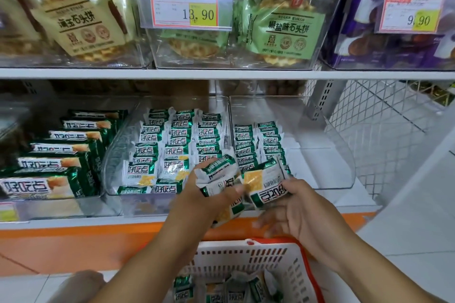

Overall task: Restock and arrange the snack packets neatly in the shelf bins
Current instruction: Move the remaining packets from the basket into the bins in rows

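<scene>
My left hand (209, 198) grips a small stack of green-and-white snack packets (218, 174) in front of the lower shelf. My right hand (295, 211) pinches one more packet (264, 186) beside that stack. Both hands hover at the front edge between two clear bins. The middle bin (110, 155) is packed with rows of the same packets. The right bin (339, 155) holds two short rows at its left side. Below my arms, a white basket (246, 256) with an orange rim holds more packets (221, 290).
A left bin holds larger green packets (56, 162) in a row. The upper shelf carries clear bins of waffle snacks (283, 29) and price tags (187, 7). A white wire mesh panel (384, 115) stands at the right. An orange shelf base (73, 241) runs below.
</scene>
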